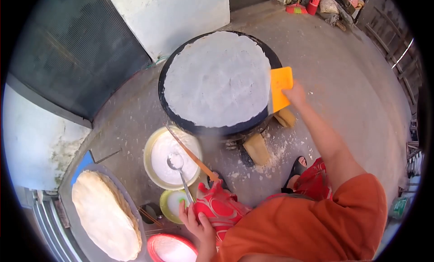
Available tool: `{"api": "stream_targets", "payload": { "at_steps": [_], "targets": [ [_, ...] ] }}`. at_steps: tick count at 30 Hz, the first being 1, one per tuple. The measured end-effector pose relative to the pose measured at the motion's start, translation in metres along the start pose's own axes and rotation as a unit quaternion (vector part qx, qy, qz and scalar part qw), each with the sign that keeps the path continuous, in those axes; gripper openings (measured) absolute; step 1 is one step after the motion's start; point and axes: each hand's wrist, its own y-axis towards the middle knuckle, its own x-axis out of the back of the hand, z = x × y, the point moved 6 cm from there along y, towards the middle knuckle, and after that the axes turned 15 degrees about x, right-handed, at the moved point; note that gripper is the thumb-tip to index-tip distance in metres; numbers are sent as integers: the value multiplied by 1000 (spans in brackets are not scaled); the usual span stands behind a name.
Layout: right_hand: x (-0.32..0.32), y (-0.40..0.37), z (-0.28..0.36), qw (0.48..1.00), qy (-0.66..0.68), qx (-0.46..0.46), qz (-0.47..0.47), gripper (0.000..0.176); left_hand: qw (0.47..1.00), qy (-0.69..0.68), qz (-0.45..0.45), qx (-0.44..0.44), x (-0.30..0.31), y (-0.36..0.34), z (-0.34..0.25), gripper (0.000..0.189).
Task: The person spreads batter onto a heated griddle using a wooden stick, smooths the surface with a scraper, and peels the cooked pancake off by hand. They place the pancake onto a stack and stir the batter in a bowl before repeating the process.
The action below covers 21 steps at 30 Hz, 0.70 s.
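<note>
A round black griddle (163, 99) carries a wide, thin, pale sheet of batter (217, 78). At the griddle's right edge, my right hand (296, 94) is closed around a yellow scraper (282, 88), its blade against the rim. My left hand (197, 223) is low, near my knee, fingers apart, close to the handle of a metal ladle (176, 161). The ladle's bowl rests in white batter in a cream basin (148, 164). Across that basin leans a long wooden strip (194, 158). Below is a smaller yellow-green bowl (165, 211) with whitish liquid.
A stack of thin flatbreads (106, 214) lies on a tray at lower left. A red basin (153, 244) with white contents stands by my left hand. Bricks (256, 150) sit beneath the griddle. A white wall (172, 17) stands behind it; a broom (296, 8) is farther back.
</note>
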Motion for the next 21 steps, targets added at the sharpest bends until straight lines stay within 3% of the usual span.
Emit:
{"api": "stream_targets", "payload": {
  "at_steps": [2, 3, 5, 7, 8, 10, 12, 14, 15, 17, 21],
  "targets": [
    [-3, -66, 38, 995, 56, 73, -26, 42, 1000, -17, -4, -3, 0, -1, 0, 31],
    [-15, -97, 46, 997, 68, 40, 0, 37, 1000, -30, -6, 1, -2, -2, 5, 31],
    [-28, -162, 78, 985, 157, 62, 46, 39, 1000, -27, -2, -7, -2, -2, 4, 31],
    [-43, -213, 112, 951, 200, 206, 118, 41, 999, -26, 2, -30, -3, -1, 1, 31],
    [-43, -219, 119, 949, 201, 208, 123, 41, 999, -24, -1, -26, -2, -1, 3, 31],
    [-41, -239, 145, 914, 211, 189, 291, 42, 999, -43, 16, -26, -4, -2, 7, 35],
    [-24, -219, 164, 917, 180, 239, 262, 38, 999, -44, 8, -24, -1, -3, 8, 35],
    [-7, -202, 183, 865, -8, 486, 127, 33, 998, -50, 5, -23, 1, -2, 8, 34],
    [-7, -193, 182, 862, -7, 490, 132, 33, 998, -50, -2, -30, 2, -2, 8, 35],
    [-7, -186, 190, 801, -65, 588, 87, 30, 998, -56, -6, -27, 4, -1, 12, 36],
    [-34, -185, 208, 771, -47, 631, 76, 28, 997, -65, -1, -31, 7, 2, 17, 38]
  ]
}}
